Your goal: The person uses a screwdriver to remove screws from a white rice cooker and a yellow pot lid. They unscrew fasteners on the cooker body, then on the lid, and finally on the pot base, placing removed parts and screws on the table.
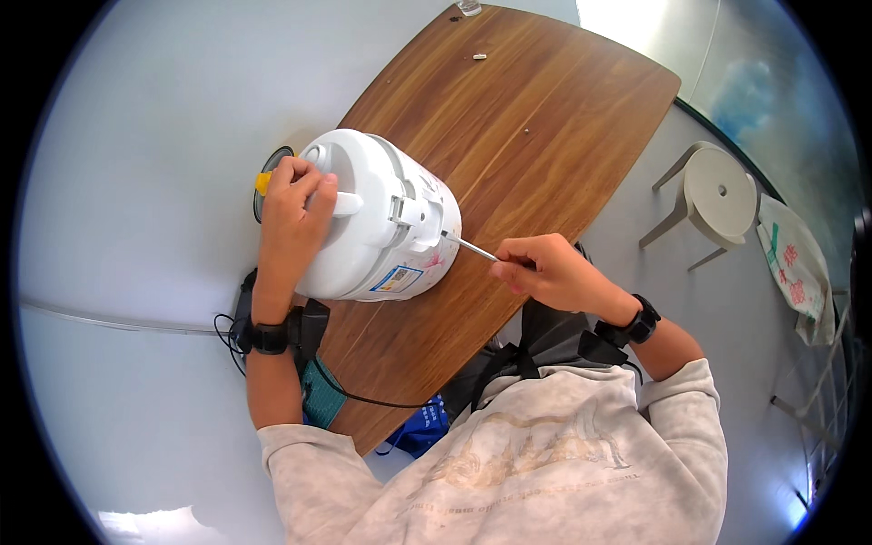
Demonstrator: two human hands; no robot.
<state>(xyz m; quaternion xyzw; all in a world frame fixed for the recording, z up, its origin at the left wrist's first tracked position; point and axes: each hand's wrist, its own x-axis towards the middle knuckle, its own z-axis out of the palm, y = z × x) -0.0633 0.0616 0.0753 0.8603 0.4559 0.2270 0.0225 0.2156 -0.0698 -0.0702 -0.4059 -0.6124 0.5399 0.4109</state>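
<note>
A white rice cooker (pixel 363 259) with a pink floral pattern and a blue-edged label lies on the wooden table, its lid end toward the left. My left hand (pixel 295 213) is closed over the white handle (pixel 347 204) on the lid. From the right, my right hand (pixel 549 272) pinches a thin metal screwdriver (pixel 472 246); its grip is mostly hidden in my fingers. The screwdriver's tip meets the cooker's side just below the white hinge part (pixel 425 238). Whether it sits in a screw is too small to tell.
A round dark-rimmed item with yellow (pixel 263 183) is partly hidden behind the cooker. Small bits (pixel 480 57) and a clear cup (pixel 469 7) are on the table (pixel 545 109). A teal mat (pixel 322 395), blue bag (pixel 425 427), cable (pixel 372 400) and beige stool (pixel 718 195) are nearby.
</note>
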